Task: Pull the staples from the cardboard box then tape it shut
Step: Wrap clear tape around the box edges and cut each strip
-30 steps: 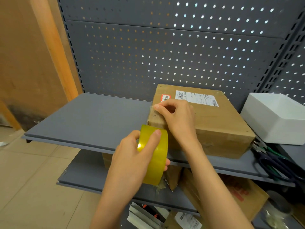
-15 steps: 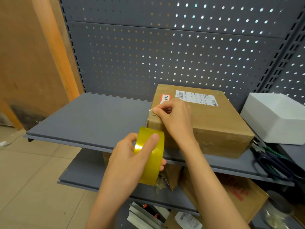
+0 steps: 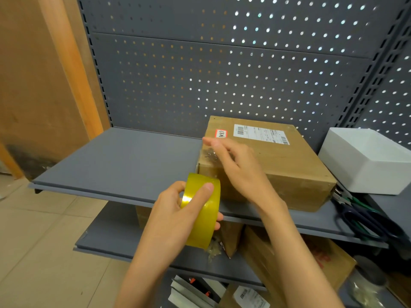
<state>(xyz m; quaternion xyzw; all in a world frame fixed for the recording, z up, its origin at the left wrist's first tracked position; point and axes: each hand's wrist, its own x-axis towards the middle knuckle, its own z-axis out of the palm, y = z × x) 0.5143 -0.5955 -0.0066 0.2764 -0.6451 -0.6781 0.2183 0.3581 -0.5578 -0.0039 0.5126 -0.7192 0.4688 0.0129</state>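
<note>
Head view, brown cardboard box (image 3: pixel 289 165), white label, clear tape on corner

A brown cardboard box (image 3: pixel 287 165) with a white barcode label (image 3: pixel 260 133), a yellow tape roll (image 3: pixel 203 218) and a grey dotted pegboard (image 3: pixel 222 74) are seen.

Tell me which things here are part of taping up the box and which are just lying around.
Part of the job: cardboard box; yellow tape roll, gripped by the left hand; right hand, fingers straight over the box's left edge.

Lying about: white container; scissors; boxes on the lower shelf.
</note>
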